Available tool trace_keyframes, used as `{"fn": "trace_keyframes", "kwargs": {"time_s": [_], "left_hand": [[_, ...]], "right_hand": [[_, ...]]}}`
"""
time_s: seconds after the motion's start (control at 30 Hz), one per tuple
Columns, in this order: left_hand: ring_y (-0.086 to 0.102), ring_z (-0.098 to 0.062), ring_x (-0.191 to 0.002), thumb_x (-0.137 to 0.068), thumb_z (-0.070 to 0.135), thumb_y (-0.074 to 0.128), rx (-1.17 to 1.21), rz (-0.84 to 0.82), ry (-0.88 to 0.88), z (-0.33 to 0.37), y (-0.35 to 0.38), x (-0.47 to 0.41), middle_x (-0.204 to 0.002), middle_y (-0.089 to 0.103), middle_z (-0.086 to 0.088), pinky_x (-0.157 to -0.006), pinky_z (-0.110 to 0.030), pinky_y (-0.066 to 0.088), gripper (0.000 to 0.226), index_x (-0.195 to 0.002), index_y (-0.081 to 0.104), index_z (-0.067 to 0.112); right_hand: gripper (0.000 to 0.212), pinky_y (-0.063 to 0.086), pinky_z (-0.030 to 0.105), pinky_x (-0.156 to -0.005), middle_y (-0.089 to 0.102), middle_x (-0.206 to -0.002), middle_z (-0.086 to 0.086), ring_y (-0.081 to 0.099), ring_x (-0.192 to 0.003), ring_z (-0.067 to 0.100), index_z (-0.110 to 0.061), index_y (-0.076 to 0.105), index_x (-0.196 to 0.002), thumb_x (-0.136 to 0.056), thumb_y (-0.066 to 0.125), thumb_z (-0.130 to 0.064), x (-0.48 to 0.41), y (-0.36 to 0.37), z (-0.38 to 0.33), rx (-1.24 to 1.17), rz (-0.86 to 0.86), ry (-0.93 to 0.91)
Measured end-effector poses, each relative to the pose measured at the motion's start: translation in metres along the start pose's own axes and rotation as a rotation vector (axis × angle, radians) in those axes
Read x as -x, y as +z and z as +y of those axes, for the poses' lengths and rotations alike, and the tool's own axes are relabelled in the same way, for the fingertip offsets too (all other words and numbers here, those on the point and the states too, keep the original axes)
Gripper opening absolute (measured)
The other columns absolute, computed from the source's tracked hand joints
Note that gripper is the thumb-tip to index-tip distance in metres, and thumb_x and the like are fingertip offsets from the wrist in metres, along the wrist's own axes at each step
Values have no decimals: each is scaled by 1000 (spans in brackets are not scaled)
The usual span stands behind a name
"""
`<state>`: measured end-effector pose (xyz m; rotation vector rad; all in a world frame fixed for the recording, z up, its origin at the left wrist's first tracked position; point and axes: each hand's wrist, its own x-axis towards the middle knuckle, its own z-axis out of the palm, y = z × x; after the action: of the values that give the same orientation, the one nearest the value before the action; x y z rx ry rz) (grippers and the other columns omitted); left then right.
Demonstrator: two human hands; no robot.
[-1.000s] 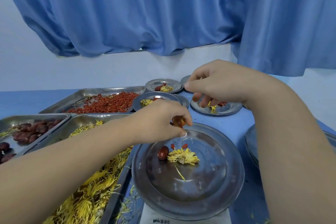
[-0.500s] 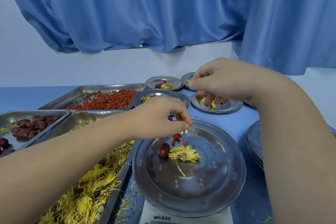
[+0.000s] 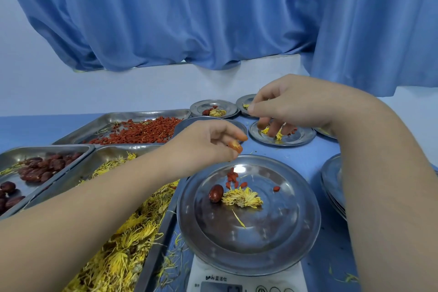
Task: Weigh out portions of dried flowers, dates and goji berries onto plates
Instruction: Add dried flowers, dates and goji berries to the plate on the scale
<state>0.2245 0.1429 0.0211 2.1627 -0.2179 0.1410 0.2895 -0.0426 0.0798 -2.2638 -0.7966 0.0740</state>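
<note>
Right now the left hand (image 3: 208,144) hovers over the far rim of the large steel plate (image 3: 248,244), its grip narrow: thumb and fingertips pinch a small orange-red berry (image 3: 236,147). That plate sits on a white kitchen scale (image 3: 237,277) at the near edge of the blue counter (image 3: 308,159). On the plate lie one dark red date (image 3: 215,193), a yellow dried flower (image 3: 243,199) touching it, and a few goji berries (image 3: 233,178) just behind them, with one more berry apart to the right.

The right hand (image 3: 291,106) reaches farther back, fingers curled down into a small plate (image 3: 301,141) that holds yellow petals and some red berries. I cannot tell whether its grip holds anything, since the fingertips hide what lies under them.

To the left stand three steel trays: the goji tray (image 3: 142,113) at the back, the date tray (image 3: 47,148) at the far left, and the flower tray (image 3: 111,154) nearest, just beside the scale. Another filled small plate (image 3: 227,105) sits behind the hands. A stack of plates (image 3: 331,180) shows at the right, partly behind the right forearm. Blue curtains (image 3: 189,19) hang behind the counter.
</note>
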Motion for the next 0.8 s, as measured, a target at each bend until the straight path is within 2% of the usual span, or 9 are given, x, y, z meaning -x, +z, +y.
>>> {"fn": "trace_keyframes", "kwargs": {"time_s": [0.13,0.23,0.33,0.4,0.5,0.6,0.67,0.8], "left_hand": [[61,3,-67,-81,4,74,20,18,-27,2,3,-2,-80,63,6,-65,-9,47,35,-111,67,20],[67,-6,-78,-87,11,69,81,8,-64,2,1,-2,-84,67,3,-71,-18,54,27,-112,66,22],[71,-25,-98,-94,15,60,312,-28,-143,0,-2,4,-98,74,-5,-83,-35,58,21,-114,65,17],[69,-31,-102,-96,15,57,460,-23,-171,0,-3,11,-105,74,-8,-80,-36,58,21,-115,66,15],[71,-31,-99,-96,16,54,639,37,-201,2,-3,24,-108,74,-9,-75,-34,60,22,-113,68,14],[71,-30,-99,-97,19,50,765,84,-205,5,-1,39,-109,74,-9,-78,-36,60,26,-116,65,14],[71,-31,-99,-97,19,49,842,109,-202,6,0,51,-111,72,-10,-80,-36,60,27,-119,64,14],[70,-32,-102,-98,21,46,985,145,-212,2,-1,72,-118,70,-12,-81,-36,60,32,-125,59,14]], "right_hand": [[19,50,24,-55,72,-76,-2,70,-62,9,-21,69,-83,-87,62,-38,1,-3,1,1,9,5],[18,54,29,-61,72,-76,-3,70,-63,10,-22,69,-81,-87,62,-37,2,-7,4,-3,29,9],[18,59,32,-67,72,-78,-2,70,-62,11,-22,69,-82,-88,62,-37,4,-12,6,-1,50,20],[18,60,34,-69,72,-77,-2,70,-62,12,-21,69,-82,-88,62,-37,5,-12,5,8,52,28],[18,59,35,-71,72,-77,-4,70,-62,9,-23,69,-84,-88,61,-39,7,-9,3,75,39,41],[16,59,36,-74,72,-79,-6,69,-61,8,-25,68,-87,-89,60,-38,14,-6,-3,120,43,52],[17,59,36,-71,71,-78,-7,69,-61,8,-26,68,-88,-89,58,-40,23,-5,-7,149,84,46],[12,49,25,-61,66,-72,-7,63,-64,9,-26,66,-84,-87,58,-34,54,16,-9,211,229,-52]]}}
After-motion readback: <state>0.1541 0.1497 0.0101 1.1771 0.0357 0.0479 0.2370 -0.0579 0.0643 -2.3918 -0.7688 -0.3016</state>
